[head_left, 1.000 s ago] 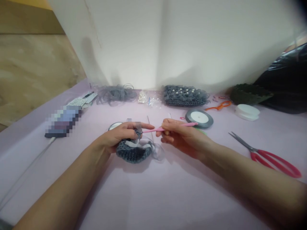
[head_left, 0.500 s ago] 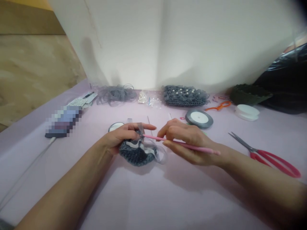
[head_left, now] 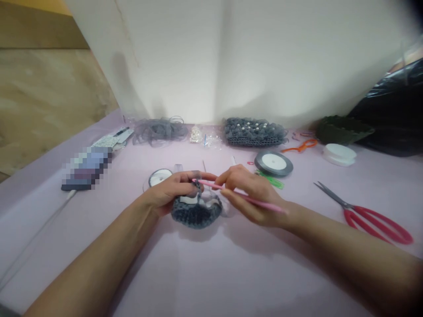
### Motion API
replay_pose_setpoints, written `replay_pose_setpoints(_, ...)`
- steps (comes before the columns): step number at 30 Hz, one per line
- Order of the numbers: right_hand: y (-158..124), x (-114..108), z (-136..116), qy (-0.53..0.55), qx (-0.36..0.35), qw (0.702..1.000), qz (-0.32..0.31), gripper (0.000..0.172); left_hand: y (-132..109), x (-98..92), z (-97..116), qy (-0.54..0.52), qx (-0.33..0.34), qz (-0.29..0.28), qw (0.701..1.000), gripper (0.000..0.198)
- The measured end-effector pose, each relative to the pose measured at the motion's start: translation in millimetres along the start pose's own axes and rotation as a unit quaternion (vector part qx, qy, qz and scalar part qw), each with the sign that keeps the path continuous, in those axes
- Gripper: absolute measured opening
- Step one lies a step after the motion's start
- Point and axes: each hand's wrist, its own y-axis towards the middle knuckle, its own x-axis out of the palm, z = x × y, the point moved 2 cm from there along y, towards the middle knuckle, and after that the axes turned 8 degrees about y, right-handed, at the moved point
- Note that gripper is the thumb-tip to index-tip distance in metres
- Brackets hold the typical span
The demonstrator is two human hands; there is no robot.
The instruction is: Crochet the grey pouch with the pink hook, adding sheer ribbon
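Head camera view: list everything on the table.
crochet piece: one, grey, centre
crochet hook: one, pink, centre
pearl-studded crochet piece: one, grey, far edge
organza ribbon: one tangle, grey, far edge
large ribbon spool: one, grey, back right
small ribbon spool: one, white, back centre
scissors: one, red handles, right
dark green crochet piece: one, green, far right
round container: one, white, far right
black plastic bag: one, black, far right
left hand: one, bare, holds crochet piece
right hand: one, bare, holds crochet hook

The left hand (head_left: 172, 189) covers part of a ribbon spool (head_left: 157, 177); a black plastic bag (head_left: 390, 114) runs off-frame at two o'clock; a pixelated device (head_left: 86, 169) lies at nine o'clock.
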Motion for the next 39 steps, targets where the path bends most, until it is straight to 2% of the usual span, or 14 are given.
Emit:
replay_pose_setpoints(3, 0.0, -5.3, 6.5, 0.125, 0.151, 0.980, 0.045, 0.022, 0.1, -1.8, 1.5, 0.005, 0.012, 0.015, 1.000, 0.048)
replay_pose_setpoints(4, 0.0, -7.0, 8.8, 0.154, 0.178, 0.971, 0.053, 0.024, 0.2, -2.6, 1.6, 0.006, 0.015, 0.021, 1.000, 0.048)
replay_pose_setpoints(7, 0.0, -10.9, 14.9, 0.190, 0.207, 0.957, 0.064, 0.026, 0.8, -4.8, 1.3, 0.004, 0.016, 0.039, 0.999, 0.047)
replay_pose_setpoints(11, 0.2, -12.6, 16.7, 0.187, 0.210, 0.958, 0.052, 0.024, 1.3, -5.8, 1.2, -0.015, 0.017, 0.026, 0.999, 0.046)
replay_pose_setpoints(17, 2.1, -9.2, 9.6, 0.173, 0.181, 0.967, 0.039, 0.023, 0.8, -3.9, -0.1, -0.033, 0.016, -0.010, 0.999, 0.050)
replay_pose_setpoints(22, 1.8, -9.3, 6.8, 0.119, 0.117, 0.986, 0.014, 0.016, 1.7, -3.2, -2.0, -0.048, 0.018, -0.040, 0.998, 0.052)
replay_pose_setpoints(29, 1.0, -16.0, 6.0, 0.023, 0.027, 0.999, -0.020, 0.007, 1.3, -7.1, -1.3, -0.057, 0.029, -0.036, 0.997, 0.048)
replay_pose_setpoints(34, 2.6, -18.7, 4.2, -0.047, -0.053, 0.997, -0.030, 0.008, 1.4, -4.5, 1.0, -0.072, 0.017, -0.025, 0.997, 0.047)
replay_pose_setpoints(39, 4.7, -21.3, 0.5, -0.069, -0.066, 0.994, -0.055, 0.008, 0.4, -5.1, 3.8, -0.072, 0.029, -0.017, 0.997, 0.046)
